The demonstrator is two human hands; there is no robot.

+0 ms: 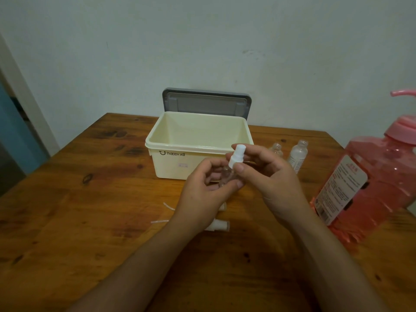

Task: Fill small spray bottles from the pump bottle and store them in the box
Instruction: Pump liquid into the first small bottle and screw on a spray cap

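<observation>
Head view: spray bottle (234, 159) gripped just before box (191, 147) rim.

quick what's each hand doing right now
Left hand: grips the small clear plastic spray bottle by its body.
Right hand: pinches the bottle's white spray cap.

Hemmed on the right by the pump bottle (380, 176) and two uncapped bottles (298, 155) just beside the box (171, 167). Lay open over the desk's (67, 199) left half and down into the box, lid (206, 104) tipped back.
</observation>
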